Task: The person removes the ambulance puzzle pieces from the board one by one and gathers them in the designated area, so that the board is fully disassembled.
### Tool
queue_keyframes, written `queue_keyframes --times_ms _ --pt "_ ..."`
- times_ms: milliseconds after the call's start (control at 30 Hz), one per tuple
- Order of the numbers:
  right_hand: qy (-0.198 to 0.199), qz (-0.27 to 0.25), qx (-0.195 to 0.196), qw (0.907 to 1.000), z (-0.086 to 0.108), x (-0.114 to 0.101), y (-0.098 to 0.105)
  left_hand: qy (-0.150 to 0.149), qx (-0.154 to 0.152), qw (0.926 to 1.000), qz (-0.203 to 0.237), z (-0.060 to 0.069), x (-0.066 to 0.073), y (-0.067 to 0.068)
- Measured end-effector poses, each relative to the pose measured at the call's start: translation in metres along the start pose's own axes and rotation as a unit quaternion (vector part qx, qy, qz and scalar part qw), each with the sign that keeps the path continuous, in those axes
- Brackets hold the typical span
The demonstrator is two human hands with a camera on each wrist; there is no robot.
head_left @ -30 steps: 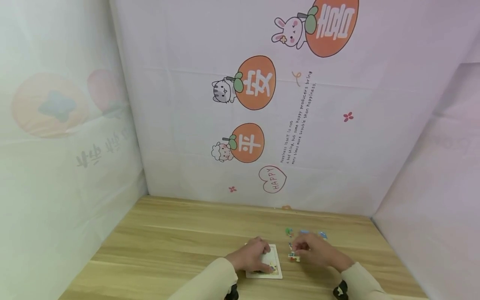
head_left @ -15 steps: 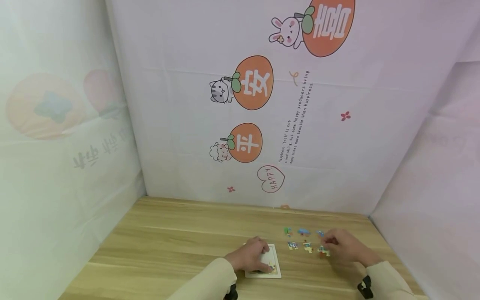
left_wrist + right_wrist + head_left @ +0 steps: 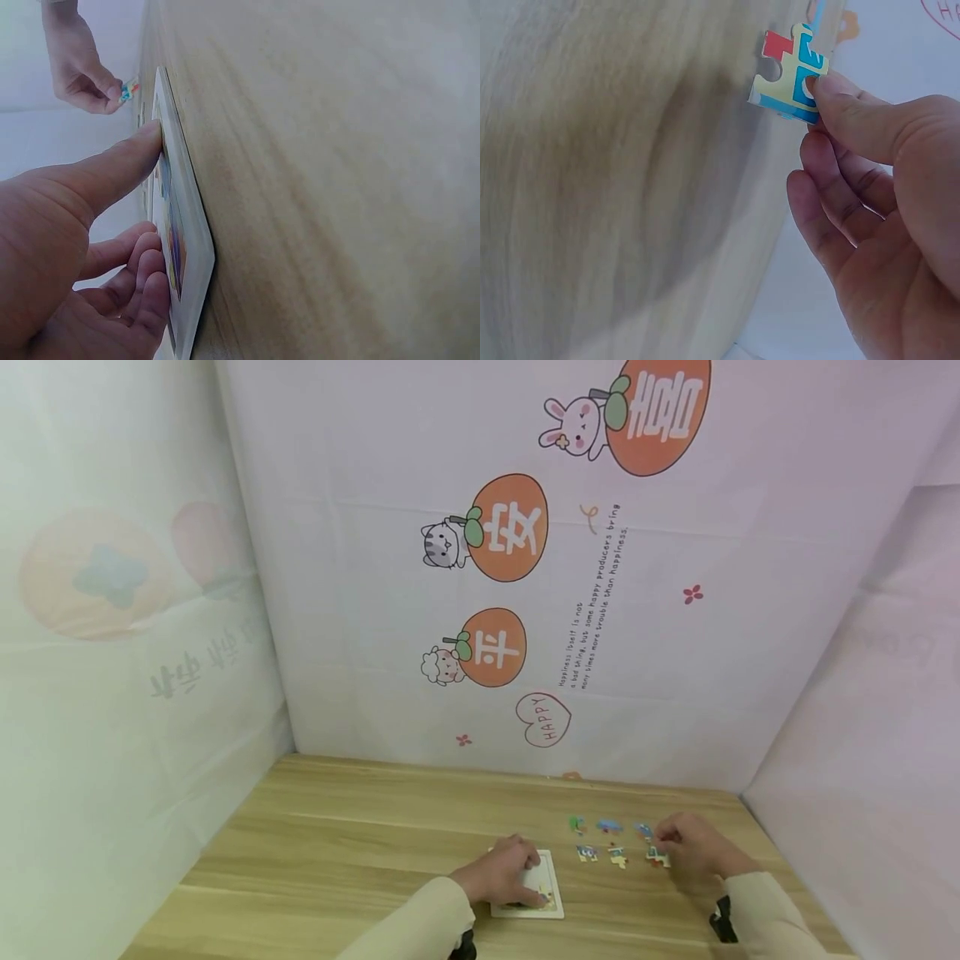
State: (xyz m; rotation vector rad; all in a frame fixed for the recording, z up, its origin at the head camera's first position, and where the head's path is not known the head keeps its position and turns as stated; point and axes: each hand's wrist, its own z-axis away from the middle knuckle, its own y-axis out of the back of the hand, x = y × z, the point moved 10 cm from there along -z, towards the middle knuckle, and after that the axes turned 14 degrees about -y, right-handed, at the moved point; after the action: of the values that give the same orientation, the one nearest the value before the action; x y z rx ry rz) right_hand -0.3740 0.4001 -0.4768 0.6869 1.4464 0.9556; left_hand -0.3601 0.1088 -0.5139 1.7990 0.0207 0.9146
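A tall, printed white cloth (image 3: 375,677) is hung behind a pale brown wooden table (image 3: 360,827). Over the table, two cream cloth sleeves (image 3: 420,914) are stretched, and a bare left hand (image 3: 498,870) and right hand (image 3: 693,845) are seen at their ends. A flat white board (image 3: 551,870) is touched by the left thumb and fingertips, and those fingers are loosely bent. Five small, colourful puzzle pieces (image 3: 617,857) are spread right of the board. One yellow, blue and red puzzle piece (image 3: 789,84) is pinched by the right thumb and finger, near the others
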Motion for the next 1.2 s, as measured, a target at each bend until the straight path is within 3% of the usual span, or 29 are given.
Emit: queue_keyframes --times_ms 200,500,667,967,1200 --pt "0.017 0.008 0.011 0.9998 -0.008 0.001 -0.006 0.000 0.003 0.9999 -0.013 0.000 0.001 0.001" --pt "-0.001 0.041 0.029 0.9988 -0.011 0.012 -0.006 0.003 -0.016 0.9997 -0.015 0.001 0.007 0.003" --pt "-0.017 0.032 0.019 0.9992 -0.009 0.007 -0.006 0.005 -0.029 0.9994 -0.017 0.001 0.008 0.004" --pt "-0.011 -0.019 -0.027 0.9994 -0.011 -0.038 -0.021 -0.045 -0.035 0.9976 -0.040 0.008 0.007 0.016" --pt "0.037 0.011 -0.051 0.9979 -0.013 -0.089 -0.043 -0.032 -0.025 0.9985 -0.037 0.030 -0.008 0.032"
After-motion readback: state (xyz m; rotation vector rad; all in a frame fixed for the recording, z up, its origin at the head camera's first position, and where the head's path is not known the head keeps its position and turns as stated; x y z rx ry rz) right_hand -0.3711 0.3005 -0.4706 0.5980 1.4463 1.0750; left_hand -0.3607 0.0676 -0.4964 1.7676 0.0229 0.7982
